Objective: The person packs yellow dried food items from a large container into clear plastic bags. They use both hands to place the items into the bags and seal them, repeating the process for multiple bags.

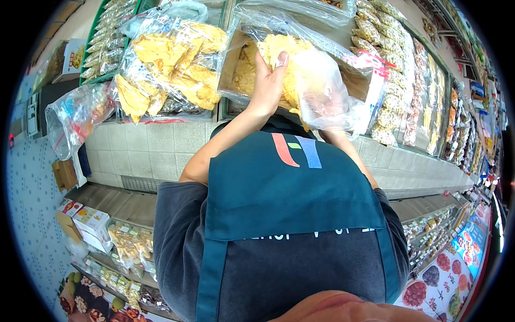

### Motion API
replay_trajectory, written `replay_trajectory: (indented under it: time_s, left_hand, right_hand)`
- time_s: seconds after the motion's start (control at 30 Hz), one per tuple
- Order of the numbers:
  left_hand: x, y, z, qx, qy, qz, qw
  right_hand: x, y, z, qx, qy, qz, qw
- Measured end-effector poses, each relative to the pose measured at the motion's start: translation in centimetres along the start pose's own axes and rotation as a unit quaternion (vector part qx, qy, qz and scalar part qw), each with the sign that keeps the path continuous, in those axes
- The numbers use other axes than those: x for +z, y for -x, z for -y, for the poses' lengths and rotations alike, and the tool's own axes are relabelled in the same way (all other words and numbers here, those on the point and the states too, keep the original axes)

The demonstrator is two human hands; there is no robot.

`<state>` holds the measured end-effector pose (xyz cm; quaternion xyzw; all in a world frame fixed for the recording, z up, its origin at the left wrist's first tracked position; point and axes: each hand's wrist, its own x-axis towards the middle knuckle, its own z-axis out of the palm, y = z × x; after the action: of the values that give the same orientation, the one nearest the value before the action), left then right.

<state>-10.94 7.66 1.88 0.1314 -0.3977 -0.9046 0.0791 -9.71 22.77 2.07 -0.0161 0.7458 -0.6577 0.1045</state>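
Observation:
My left hand (269,82) reaches over an open cardboard box (235,64) lined with clear plastic. Its thumb and forefinger are spread in front of flat, bumpy yellow dried food pieces (285,48); whether it grips one is hard to see. A cloudy thin plastic bag (328,76) covers my right hand (328,112), which shows only as a blurred shape through the film. Against that bag-covered hand, the yellow pieces are held upright, and one edge hangs down toward my apron (257,177).
Left of the box lies a clear bag of similar yellow pieces (177,68). A crumpled plastic bag (80,116) hangs over the counter's corner. Packed dried goods (386,88) line the display on the right. Below runs a tiled counter front (136,145); stocked shelves (128,241) stand behind me.

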Motion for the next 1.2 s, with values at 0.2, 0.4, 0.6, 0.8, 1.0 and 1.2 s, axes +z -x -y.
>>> replay_trajectory:
  time_s: [0.2, 0.4, 0.6, 0.8, 1.0, 1.2]
  left_hand:
    - [0.3, 0.0, -0.5, 0.012, -0.089, 0.02, 0.996]
    - [0.4, -0.1, -0.3, -0.005, -0.042, 0.019, 0.999]
    - [-0.5, -0.5, -1.2, 0.074, -0.193, -0.024, 0.978]
    - [-1.9, -0.9, -3.0, 0.323, -0.607, -0.052, 0.724]
    - [-0.9, -2.3, -4.8, 0.539, -0.654, 0.124, 0.516]
    - [3.0, -1.6, -5.8, 0.473, -0.746, 0.248, 0.398]
  right_hand:
    - [0.2, 0.2, 1.2, -0.019, 0.057, 0.033, 0.998]
    - [1.3, 0.7, 2.9, -0.108, 0.066, 0.019, 0.992]
    - [0.4, -0.1, 1.1, -0.096, 0.094, 0.029, 0.99]
    - [0.7, -0.5, 0.4, 0.1, -0.204, -0.007, 0.974]
    - [0.3, -0.7, 0.0, 0.103, -0.281, -0.025, 0.954]
    - [-2.0, -0.5, 1.4, 0.163, -0.264, -0.059, 0.949]
